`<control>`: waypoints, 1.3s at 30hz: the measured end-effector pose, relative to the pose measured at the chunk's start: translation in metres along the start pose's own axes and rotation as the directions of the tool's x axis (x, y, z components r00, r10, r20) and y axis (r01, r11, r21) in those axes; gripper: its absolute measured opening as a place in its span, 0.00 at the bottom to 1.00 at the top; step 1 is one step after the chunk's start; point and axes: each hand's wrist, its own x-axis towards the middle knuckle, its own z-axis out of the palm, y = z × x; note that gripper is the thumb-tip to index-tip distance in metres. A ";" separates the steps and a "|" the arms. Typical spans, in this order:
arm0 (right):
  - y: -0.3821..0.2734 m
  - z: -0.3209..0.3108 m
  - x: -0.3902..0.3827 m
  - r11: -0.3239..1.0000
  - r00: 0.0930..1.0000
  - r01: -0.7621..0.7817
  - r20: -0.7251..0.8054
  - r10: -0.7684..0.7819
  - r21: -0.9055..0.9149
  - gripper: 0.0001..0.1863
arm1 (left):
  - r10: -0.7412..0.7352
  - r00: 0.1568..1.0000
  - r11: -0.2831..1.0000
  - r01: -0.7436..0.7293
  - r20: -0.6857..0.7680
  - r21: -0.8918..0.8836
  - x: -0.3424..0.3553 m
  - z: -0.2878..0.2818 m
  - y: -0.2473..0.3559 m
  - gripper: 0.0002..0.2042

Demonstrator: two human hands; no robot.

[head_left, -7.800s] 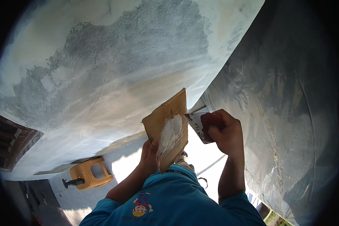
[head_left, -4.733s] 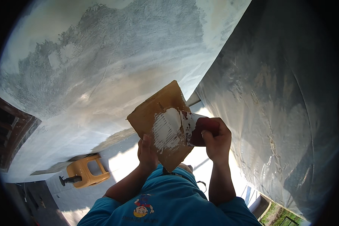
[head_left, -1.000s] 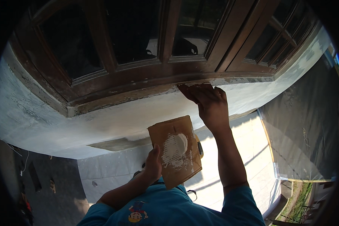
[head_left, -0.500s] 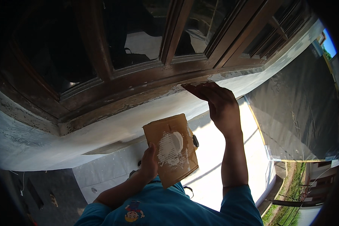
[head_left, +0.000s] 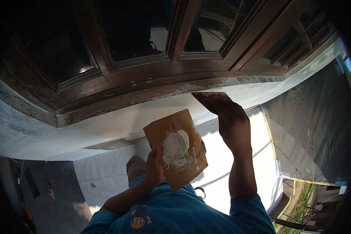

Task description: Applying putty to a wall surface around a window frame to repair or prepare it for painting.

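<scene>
My left hand (head_left: 155,168) grips the left edge of a brown cardboard piece (head_left: 201,162), thumb lying on its face. A mound of white putty (head_left: 182,142) with ridged smears sits on the cardboard. To the right and higher up, my right hand (head_left: 233,121) is closed on a thin, flat scraper (head_left: 211,96) with a straight edge. Pale residue shows along that edge. The scraper is just below the window sill (head_left: 171,90), which is brown with patchy white filler; the blade looks apart from it. My right fingers are in shadow.
Above the sill stands a brown wooden window frame (head_left: 140,74) with dark glass panes. A pale wall (head_left: 117,117) curves beneath it. Dark sheeting (head_left: 312,124) hangs at the right, and light floor covering (head_left: 109,171) lies below. Grass (head_left: 300,202) shows at the lower right.
My right hand has drawn the scraper down and away from the sill edge. The cardboard has shifted slightly upward in view, still in my left hand. The whole view has turned a little.
</scene>
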 end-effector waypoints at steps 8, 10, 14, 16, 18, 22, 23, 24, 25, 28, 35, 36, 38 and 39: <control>0.004 0.029 -0.011 0.992 0.996 0.090 0.000 -0.091 -0.087 0.21 | 0.004 1.000 1.000 -0.003 0.026 -0.024 0.000 0.007 0.005 0.27; 0.007 0.023 -0.021 0.995 0.996 0.089 -0.025 -0.090 -0.052 0.21 | 0.021 1.000 0.999 -0.021 0.017 -0.049 0.000 0.008 0.006 0.27; -0.001 0.000 -0.009 0.997 0.997 0.074 0.031 -0.074 0.008 0.21 | 0.040 0.999 0.996 -0.039 0.005 -0.086 0.003 0.008 0.006 0.28; -0.004 -0.009 0.001 0.999 0.999 0.024 -0.033 -0.025 -0.028 0.19 | 0.018 0.998 0.997 -0.014 0.053 -0.081 -0.001 0.012 0.004 0.28; -0.003 -0.008 0.019 0.996 0.997 0.063 -0.037 -0.066 -0.064 0.19 | 0.001 0.999 0.996 0.003 0.042 -0.085 0.000 0.012 0.004 0.28; -0.004 0.000 0.038 0.997 0.996 0.079 0.053 -0.078 -0.025 0.20 | 0.023 1.000 0.999 -0.022 0.021 -0.033 0.006 0.008 -0.002 0.27; -0.005 -0.001 0.038 0.995 0.991 0.086 0.106 -0.081 -0.053 0.21 | 0.017 1.000 0.999 -0.016 0.024 -0.033 0.006 0.008 -0.003 0.27; -0.005 0.009 0.025 0.997 0.991 0.058 0.126 -0.051 -0.053 0.24 | 0.025 1.000 0.998 -0.025 0.011 -0.056 0.005 0.006 -0.004 0.27; 0.000 0.012 0.016 0.997 0.991 0.074 0.112 -0.070 -0.031 0.24 | 0.033 0.999 0.996 -0.033 0.006 -0.079 0.008 0.006 -0.003 0.27; -0.003 -0.012 0.000 0.999 0.988 0.023 0.153 -0.028 0.035 0.19 | 0.026 0.999 0.999 -0.025 0.023 -0.034 0.010 0.006 0.001 0.27; -0.003 0.005 0.017 0.996 0.995 0.075 0.072 -0.071 -0.055 0.20 | 0.004 0.999 1.000 -0.004 0.052 -0.003 0.012 0.017 0.005 0.27; -0.008 0.017 0.011 0.994 0.994 0.095 0.054 -0.092 -0.060 0.20 | 0.013 0.998 1.000 -0.012 0.062 -0.017 0.012 0.016 0.004 0.28; -0.011 0.025 -0.016 0.994 0.996 0.077 0.051 -0.073 -0.083 0.21 | 0.018 0.996 1.000 -0.016 0.086 -0.026 0.015 0.017 0.007 0.28; -0.008 0.022 -0.023 0.996 0.995 0.085 0.058 -0.083 -0.039 0.22 | -0.003 0.997 1.000 0.004 0.082 -0.013 0.013 0.017 0.007 0.29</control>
